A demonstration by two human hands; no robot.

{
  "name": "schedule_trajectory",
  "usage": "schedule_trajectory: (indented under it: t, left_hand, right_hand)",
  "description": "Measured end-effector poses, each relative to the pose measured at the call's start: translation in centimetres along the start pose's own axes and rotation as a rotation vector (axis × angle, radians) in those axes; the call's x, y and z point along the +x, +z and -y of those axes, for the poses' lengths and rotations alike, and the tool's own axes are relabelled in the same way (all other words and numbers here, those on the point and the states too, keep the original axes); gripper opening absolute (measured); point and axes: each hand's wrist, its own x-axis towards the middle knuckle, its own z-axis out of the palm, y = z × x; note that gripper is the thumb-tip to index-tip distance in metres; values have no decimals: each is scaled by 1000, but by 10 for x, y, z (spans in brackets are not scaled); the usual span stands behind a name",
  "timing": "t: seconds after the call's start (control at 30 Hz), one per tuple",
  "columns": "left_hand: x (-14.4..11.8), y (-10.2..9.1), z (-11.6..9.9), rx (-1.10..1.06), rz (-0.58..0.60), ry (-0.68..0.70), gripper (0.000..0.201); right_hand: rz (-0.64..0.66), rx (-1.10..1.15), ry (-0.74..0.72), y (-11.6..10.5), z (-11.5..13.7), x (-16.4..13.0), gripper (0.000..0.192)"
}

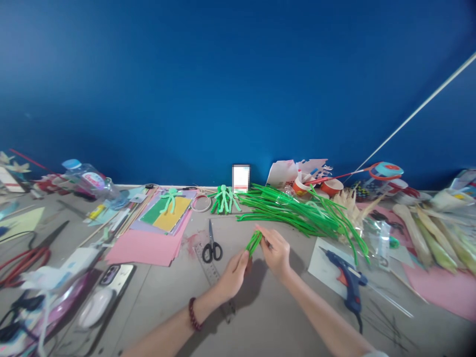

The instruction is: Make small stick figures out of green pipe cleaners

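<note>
Both hands meet over the middle of the grey table (pixel 156 297), and between them is a short bundle of green pipe cleaners (pixel 254 242), folded or bunched and tilted up to the right. The left hand (pixel 234 275) pinches the lower end of the bundle between thumb and fingertips, with a dark red bead bracelet (pixel 193 314) on that wrist. The right hand (pixel 277 252) has its fingers closed around the upper end, thumb on top. The bundle is lifted just clear of the table.

Just behind the hands, a big loose heap of long green pipe cleaners (pixel 293 210) fans out to the right, some of its ends curling down near a blue hot glue gun (pixel 347 280) that lies on a white sheet (pixel 320 265). To the left of the hands, black-handled scissors (pixel 211 245) lie shut, with a clear ruler (pixel 210 270) just beside them and running under the left hand. Farther back stand small green pipe-cleaner figures (pixel 223 198), and another pale green figure (pixel 170 198) rests on a stack of coloured paper (pixel 167 215), green and yellow sheets on top of pink. A roll of tape (pixel 201 202) sits between the paper and the figures.

Along the right edge lie dried corn husks (pixel 427 238). On the left are a phone (pixel 115 275), a white mouse (pixel 95 306) and large red-handled scissors (pixel 26 255). A deep blue wall (pixel 238 84) rises behind the table.
</note>
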Motion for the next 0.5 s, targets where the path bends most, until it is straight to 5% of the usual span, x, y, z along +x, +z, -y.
schedule_trajectory:
  t: [0.2, 0.5]
  left_hand:
    - [-3, 5, -8, 14, 11, 14, 48]
    - [-4, 10, -3, 288, -145, 17, 39]
  right_hand:
    - [66, -136, -156, -7, -5, 5, 43]
    - [3, -121, 22, -1, -4, 4, 26]
